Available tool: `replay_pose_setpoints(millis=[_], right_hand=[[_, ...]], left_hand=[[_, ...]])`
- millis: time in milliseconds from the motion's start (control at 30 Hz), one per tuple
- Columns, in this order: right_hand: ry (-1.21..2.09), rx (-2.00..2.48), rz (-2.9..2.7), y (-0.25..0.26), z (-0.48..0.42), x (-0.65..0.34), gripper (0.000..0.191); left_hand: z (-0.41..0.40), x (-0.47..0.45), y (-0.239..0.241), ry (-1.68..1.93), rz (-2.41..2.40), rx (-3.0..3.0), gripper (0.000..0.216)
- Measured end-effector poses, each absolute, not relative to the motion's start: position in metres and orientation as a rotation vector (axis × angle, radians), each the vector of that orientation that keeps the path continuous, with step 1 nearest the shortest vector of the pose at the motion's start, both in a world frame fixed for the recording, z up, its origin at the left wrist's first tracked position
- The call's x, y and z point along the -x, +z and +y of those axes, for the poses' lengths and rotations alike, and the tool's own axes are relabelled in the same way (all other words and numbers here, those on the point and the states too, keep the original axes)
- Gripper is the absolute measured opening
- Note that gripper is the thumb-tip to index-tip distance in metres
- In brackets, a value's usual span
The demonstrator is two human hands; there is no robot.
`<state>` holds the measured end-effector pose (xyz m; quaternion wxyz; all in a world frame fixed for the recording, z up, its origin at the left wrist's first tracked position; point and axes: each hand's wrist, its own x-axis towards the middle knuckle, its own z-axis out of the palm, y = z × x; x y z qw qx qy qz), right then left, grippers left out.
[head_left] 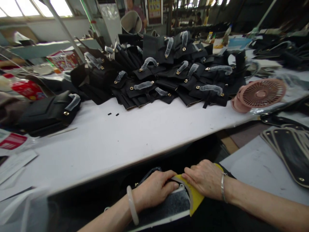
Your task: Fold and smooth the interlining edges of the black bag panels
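Low in the head view, my left hand (155,188) is closed on the upper edge of a dark bag piece (175,206) with a pale lower edge. The thumb and fingers pinch beside a small white loop. My right hand (204,180) is closed over a yellow sheet (197,201) with a curved grey rim. That rim lies against the end of the dark piece, close to my left fingertips. I cannot tell whether the two are joined. Part of the yellow sheet is hidden under my right hand.
A white table (96,148) stretches ahead, with a heap of black bags (159,77) along its far side. A pink fan (259,95) stands at the right, above stacked black panels (287,151). One black bag (48,111) lies at the left. A person (135,16) is in the background.
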<state>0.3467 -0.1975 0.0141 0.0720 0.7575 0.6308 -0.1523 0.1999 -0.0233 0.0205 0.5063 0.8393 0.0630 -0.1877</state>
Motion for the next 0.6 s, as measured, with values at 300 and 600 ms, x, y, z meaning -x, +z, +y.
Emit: replay_pose_setpoints(millis=[300, 600], right_hand=[[-0.385, -2.290, 1.866, 0.013, -0.202, -0.339, 0.043], [-0.421, -2.382, 1.782, 0.011, -0.209, -0.324, 0.045]], left_hand=[[-0.030, -0.198, 0.021, -0.353, 0.072, -2.123, 0.029], [-0.032, -0.191, 0.018, -0.311, 0.021, -2.162, 0.034]])
